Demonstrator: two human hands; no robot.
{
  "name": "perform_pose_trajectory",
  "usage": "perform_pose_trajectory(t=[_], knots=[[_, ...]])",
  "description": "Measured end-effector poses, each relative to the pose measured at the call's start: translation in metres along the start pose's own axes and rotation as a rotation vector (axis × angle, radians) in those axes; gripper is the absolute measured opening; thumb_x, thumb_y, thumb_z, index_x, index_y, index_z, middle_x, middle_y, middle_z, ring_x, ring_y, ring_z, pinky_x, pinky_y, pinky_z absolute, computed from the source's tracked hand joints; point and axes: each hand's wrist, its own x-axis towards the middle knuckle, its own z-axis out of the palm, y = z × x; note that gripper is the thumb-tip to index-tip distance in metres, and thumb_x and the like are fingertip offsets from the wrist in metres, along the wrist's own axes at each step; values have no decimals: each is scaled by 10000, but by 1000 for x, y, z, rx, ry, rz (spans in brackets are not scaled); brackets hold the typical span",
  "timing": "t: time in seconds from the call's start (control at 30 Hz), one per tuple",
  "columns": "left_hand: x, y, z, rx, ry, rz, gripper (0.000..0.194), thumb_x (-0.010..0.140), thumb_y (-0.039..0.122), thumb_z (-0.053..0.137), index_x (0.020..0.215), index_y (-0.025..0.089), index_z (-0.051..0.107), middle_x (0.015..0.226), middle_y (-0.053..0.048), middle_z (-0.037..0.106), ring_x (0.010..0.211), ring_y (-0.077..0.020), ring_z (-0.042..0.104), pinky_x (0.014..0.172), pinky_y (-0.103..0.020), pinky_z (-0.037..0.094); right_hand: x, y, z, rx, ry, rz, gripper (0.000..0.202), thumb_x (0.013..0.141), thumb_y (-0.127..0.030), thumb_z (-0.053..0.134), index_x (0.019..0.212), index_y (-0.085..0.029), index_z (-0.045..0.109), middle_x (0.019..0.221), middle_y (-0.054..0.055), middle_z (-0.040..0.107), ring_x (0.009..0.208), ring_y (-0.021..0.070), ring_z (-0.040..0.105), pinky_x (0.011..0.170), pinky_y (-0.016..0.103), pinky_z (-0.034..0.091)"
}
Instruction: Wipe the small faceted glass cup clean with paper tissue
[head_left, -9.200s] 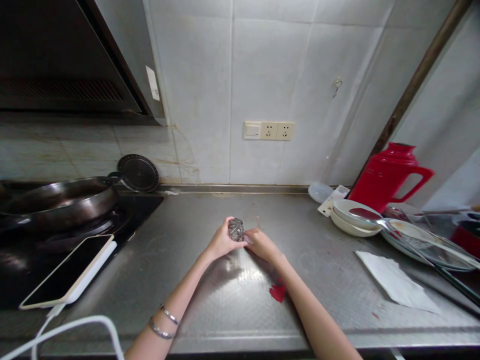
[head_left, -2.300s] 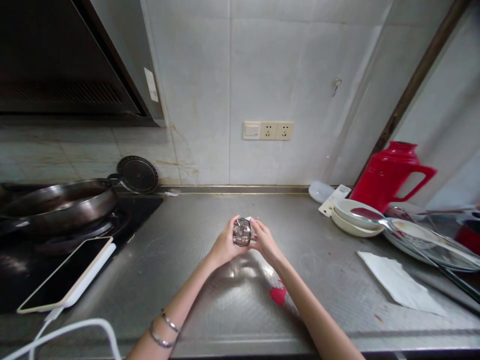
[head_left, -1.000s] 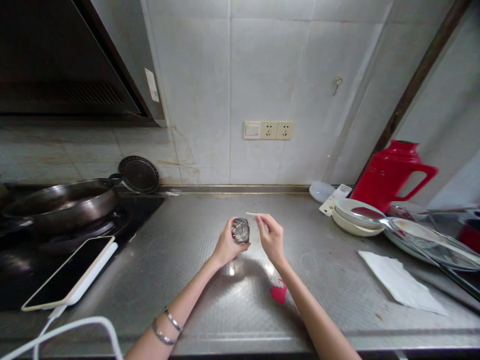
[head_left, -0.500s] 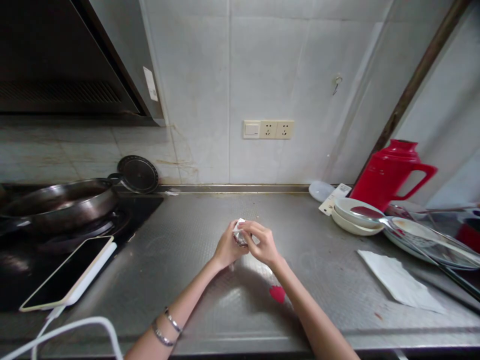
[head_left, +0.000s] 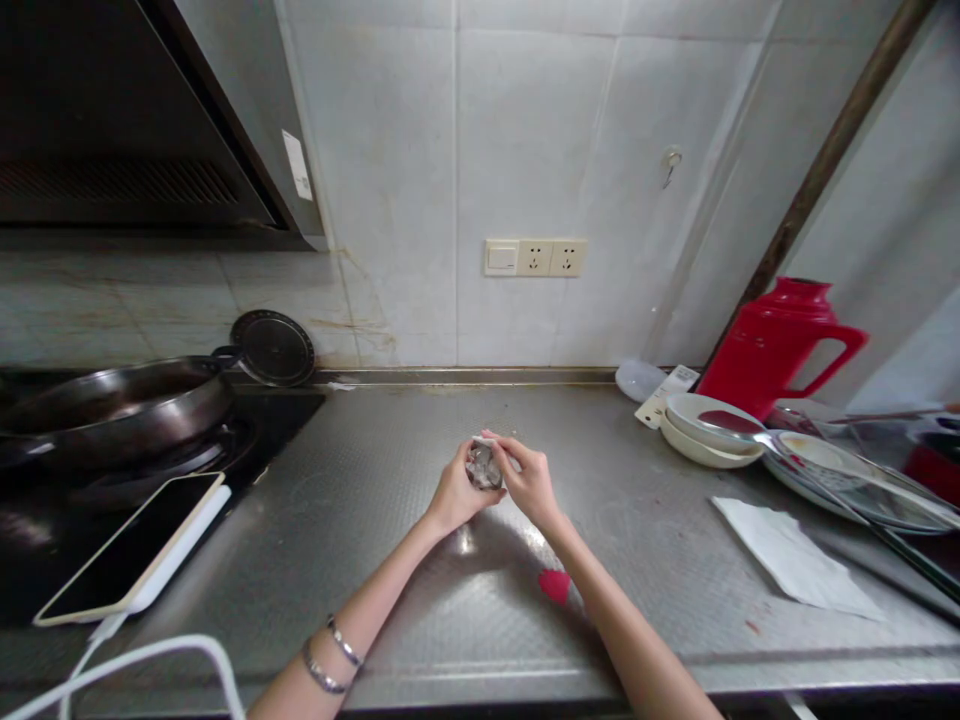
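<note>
My left hand (head_left: 454, 492) is wrapped around a small, round, shiny greyish object (head_left: 484, 468), which looks like a little glass or jar with its mouth towards me. Pinched at the upper rim of that object, the fingers of my right hand (head_left: 527, 478) hold a bit of white tissue (head_left: 484, 440). Both hands are above the middle of the metal counter (head_left: 375, 560). Beside my right forearm lies a red piece with a scalloped edge (head_left: 555, 586), partly hidden by the arm.
On the left are a pan (head_left: 127, 405) on the stove and a phone (head_left: 127, 550) with a white cable. To the right stand a red thermos jug (head_left: 776, 345), stacked bowls (head_left: 709, 450) and plates with utensils. A folded paper towel (head_left: 795, 560) lies in front of them.
The white tissue has shifted from over the round object to its upper rim, so more of its greyish inside shows. My right hand has moved slightly right and turned.
</note>
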Motion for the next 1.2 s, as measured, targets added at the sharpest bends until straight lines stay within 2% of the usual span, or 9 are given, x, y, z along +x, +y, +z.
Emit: perform_pose_trajectory(t=[0.23, 0.37, 0.53, 0.6, 0.67, 0.77, 0.97, 1.07, 1.2], knots=[[6, -4, -2, -109, 42, -84, 594, 603, 254, 758, 1142, 177, 522, 888, -21, 680, 660, -147, 636, 545, -227, 505, -6, 6, 7, -87, -93, -233, 271, 886, -261, 498, 1081, -274, 686, 1158, 33, 679, 1156, 223, 594, 1024, 420, 458], [7, -1, -3, -190, 38, -180, 559, 595, 316, 760, 1088, 186, 529, 874, -20, 669, 625, -148, 622, 424, -202, 472, -8, 4, 7, -108, -129, -287, 285, 875, -228, 508, 1098, -278, 679, 1141, 40, 687, 1131, 221, 610, 1014, 412, 467], [7, -1, -6, -234, 29, -214, 562, 589, 368, 765, 1055, 179, 512, 797, -1, 641, 594, -135, 595, 396, -195, 465, -11, -4, 3, -75, -153, -288, 226, 857, -232, 540, 995, -268, 714, 1023, 53, 728, 1014, 232, 666, 918, 390, 517], [7, 0, -6, -218, 13, -229, 576, 588, 377, 766, 1064, 174, 513, 810, -10, 642, 609, -139, 597, 395, -193, 464, -12, -6, -1, -85, -112, -242, 207, 864, -255, 536, 940, -264, 728, 954, 58, 741, 907, 235, 694, 834, 377, 548], [5, 2, -4, -176, 5, -242, 601, 580, 359, 770, 1093, 172, 519, 858, -29, 651, 627, -143, 603, 392, -188, 458, -11, -5, -3, -110, 8, -188, 213, 879, -277, 524, 920, -259, 732, 915, 63, 744, 829, 236, 703, 783, 376, 559], [2, 5, 0, -81, 16, -238, 638, 569, 312, 771, 1143, 180, 525, 893, -35, 658, 598, -134, 596, 381, -183, 438, -8, 0, -5, -157, 156, -193, 232, 899, -270, 504, 979, -261, 721, 992, 66, 733, 909, 241, 693, 859, 401, 542], [0, 10, 0, 81, -31, -120, 373, 642, 241, 686, 1000, 186, 598, 648, 19, 643, 497, -131, 570, 414, -192, 411, -6, 12, 2, -320, -158, -560, 265, 903, -168, 504, 1096, -227, 675, 1072, 71, 715, 1120, 218, 618, 973, 388, 513], [1, 12, -6, 122, 13, -95, 267, 698, 237, 626, 953, 164, 597, 642, 2, 652, 499, -135, 581, 435, -194, 396, -8, 11, 6, -391, -146, -694, 271, 890, -118, 500, 1098, -195, 657, 1044, 93, 722, 1083, 212, 638, 931, 370, 543], [2, 7, -10, -2, 51, -103, 301, 664, 247, 662, 936, 152, 576, 646, 6, 648, 510, -126, 564, 457, -193, 408, -11, 3, 8, -370, -116, -721, 289, 860, -86, 505, 1093, -192, 640, 974, 99, 735, 999, 204, 673, 877, 354, 561]])
